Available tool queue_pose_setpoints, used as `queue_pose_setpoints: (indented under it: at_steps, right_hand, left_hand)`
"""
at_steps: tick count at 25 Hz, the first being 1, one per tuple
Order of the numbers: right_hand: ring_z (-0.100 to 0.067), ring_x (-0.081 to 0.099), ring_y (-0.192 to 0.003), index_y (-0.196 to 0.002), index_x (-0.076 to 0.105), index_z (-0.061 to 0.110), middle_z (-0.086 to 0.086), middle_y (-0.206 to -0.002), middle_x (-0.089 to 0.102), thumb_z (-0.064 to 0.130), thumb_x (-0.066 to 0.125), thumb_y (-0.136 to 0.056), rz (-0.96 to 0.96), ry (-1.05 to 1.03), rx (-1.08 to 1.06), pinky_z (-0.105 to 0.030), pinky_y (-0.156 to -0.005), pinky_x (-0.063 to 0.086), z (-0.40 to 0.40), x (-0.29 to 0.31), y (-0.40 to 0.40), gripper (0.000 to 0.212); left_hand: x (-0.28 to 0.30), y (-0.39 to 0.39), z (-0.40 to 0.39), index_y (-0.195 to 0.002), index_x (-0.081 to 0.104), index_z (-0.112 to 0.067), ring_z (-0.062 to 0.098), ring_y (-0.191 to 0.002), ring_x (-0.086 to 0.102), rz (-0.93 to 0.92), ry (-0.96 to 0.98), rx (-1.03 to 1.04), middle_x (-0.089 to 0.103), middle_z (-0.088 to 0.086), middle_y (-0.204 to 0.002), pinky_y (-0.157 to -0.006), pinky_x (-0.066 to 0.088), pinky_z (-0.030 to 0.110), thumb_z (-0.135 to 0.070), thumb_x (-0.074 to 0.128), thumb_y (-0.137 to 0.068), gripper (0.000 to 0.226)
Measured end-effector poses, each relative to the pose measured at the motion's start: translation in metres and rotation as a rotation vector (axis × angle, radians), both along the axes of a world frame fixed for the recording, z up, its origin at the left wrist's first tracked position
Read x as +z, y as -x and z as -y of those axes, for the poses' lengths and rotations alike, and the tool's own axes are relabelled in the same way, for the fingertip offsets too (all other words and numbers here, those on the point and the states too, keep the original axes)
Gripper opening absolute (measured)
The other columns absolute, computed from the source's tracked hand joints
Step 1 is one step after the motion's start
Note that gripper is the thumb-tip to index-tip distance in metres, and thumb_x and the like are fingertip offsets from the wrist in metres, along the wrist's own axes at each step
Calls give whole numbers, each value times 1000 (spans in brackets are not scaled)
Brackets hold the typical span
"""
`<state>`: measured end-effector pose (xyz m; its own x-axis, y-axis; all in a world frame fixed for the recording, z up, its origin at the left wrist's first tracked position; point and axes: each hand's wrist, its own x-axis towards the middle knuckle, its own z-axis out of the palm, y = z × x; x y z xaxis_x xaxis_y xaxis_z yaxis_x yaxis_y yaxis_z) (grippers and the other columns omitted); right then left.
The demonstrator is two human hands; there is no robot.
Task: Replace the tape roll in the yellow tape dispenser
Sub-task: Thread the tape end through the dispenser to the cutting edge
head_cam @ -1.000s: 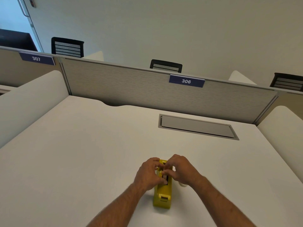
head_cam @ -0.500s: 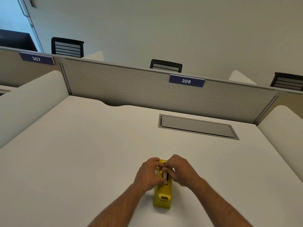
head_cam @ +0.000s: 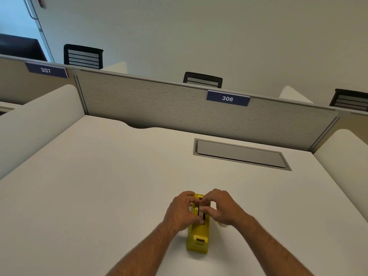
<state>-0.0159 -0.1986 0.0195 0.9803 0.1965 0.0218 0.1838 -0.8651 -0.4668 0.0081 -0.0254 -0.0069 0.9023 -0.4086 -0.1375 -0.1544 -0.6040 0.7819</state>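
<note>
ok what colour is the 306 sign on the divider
Dark blue with white numbers; the sign shows clearly in the head view, the only one here.

The number "306" is printed in white on a dark blue label [head_cam: 228,98] fixed at the top edge of the far partition [head_cam: 179,108]. To the far left, "307" is shown on a like label [head_cam: 46,70].
</note>
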Motion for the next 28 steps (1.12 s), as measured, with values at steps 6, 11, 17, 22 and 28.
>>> queue_pose_setpoints:
  at_steps: [6,11,17,22,28]
  right_hand:
    - [-11,52,-93,-96,76,29,5,-91,71,31,72,-83,66,17,12,-30,-77,49,-4,0,7,14]
    - [-12,52,-91,-97,75,24,4,-92,71,32,69,-85,110,11,-36,-29,-78,48,-9,-3,11,16]
    - [-9,49,-89,-94,70,23,6,-95,66,32,66,-86,129,51,-35,-27,-75,49,-11,-3,15,13]
    - [-9,51,-97,-99,74,27,8,-100,69,35,66,-86,114,67,-25,-29,-78,50,-9,1,13,17]
    - [-14,48,-95,-96,69,20,3,-98,65,31,62,-89,118,160,-9,-32,-75,52,-15,4,14,15]
  left_hand:
    - [1,-1,0,-110,69,-34,10,-109,56,-2,-3,-7,46,-12,-139,-92,53,33,-37,90,-53,61]
    - [2,-1,-1,-109,69,-33,10,-109,56,-3,-1,-7,46,-13,-139,-93,53,36,-36,90,-52,60]
    - [3,0,0,-109,69,-33,12,-111,57,0,3,-5,47,-11,-139,-94,53,35,-35,89,-53,60]
    - [3,-1,0,-109,69,-33,10,-109,56,-6,1,-7,46,-12,-139,-93,53,34,-36,90,-52,61]
    - [4,-1,-1,-109,69,-32,10,-108,57,0,1,-8,47,-13,-138,-92,52,32,-35,90,-53,60]
